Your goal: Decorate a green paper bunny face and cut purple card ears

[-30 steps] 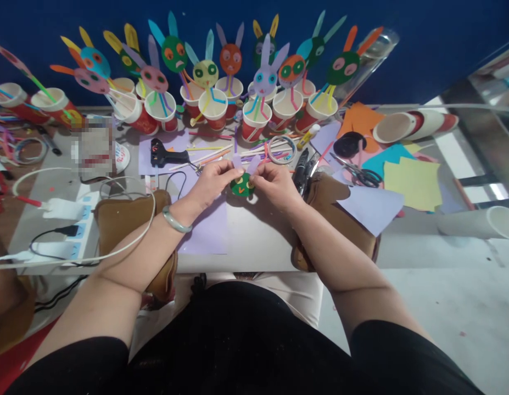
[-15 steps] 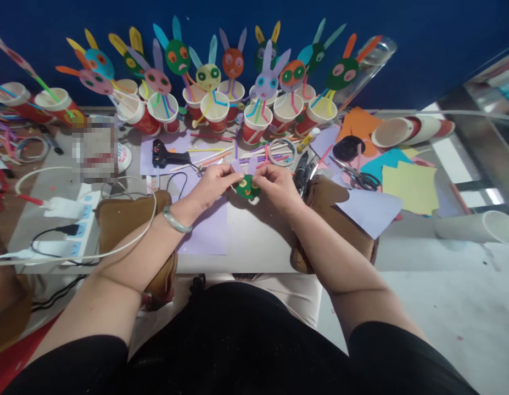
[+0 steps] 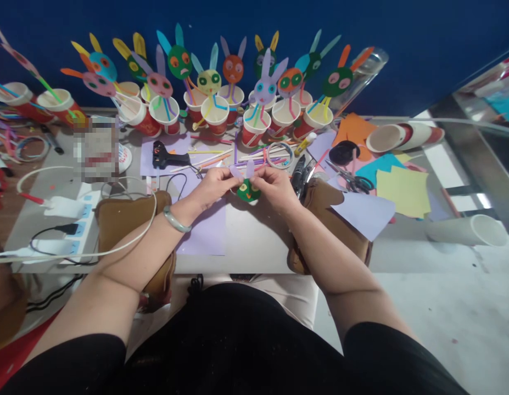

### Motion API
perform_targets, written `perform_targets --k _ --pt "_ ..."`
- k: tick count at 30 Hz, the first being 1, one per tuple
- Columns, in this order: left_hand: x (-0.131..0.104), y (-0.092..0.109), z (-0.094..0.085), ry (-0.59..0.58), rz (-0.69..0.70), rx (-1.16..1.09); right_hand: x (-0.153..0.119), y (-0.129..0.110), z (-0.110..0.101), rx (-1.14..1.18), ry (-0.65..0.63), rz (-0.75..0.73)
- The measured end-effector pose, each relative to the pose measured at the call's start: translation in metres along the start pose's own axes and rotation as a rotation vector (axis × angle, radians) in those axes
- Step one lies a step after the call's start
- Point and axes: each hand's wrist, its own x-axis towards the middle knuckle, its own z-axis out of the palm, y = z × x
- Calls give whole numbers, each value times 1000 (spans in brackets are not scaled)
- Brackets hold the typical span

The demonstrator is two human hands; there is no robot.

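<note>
Your right hand partly covers one eye of the green rabbit face, and a pixelated patch masks something at the left of the table. Beyond, red-and-white paper cups hold paper rabbits on bent coloured legs. Your left hand and right hand both pinch the face above the table's middle; it shows lilac ears, a pale-yellow eye and an orange V-shaped mouth.

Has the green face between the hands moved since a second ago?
Yes, slightly right: the green face is farther from the right edge of the lilac sheet nearest the wearer.
</note>
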Motion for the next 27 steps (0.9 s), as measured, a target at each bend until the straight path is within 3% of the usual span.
perform_targets --k 9,20,27 --pt "-5 12 4 -22 -58 16 -1 -1 1 -17 -8 -2" --pt "2 3 -3 -22 -54 15 0 -3 -3 -59 13 -23" --pt "0 8 -6 -74 -34 62 2 2 -6 14 -71 27"
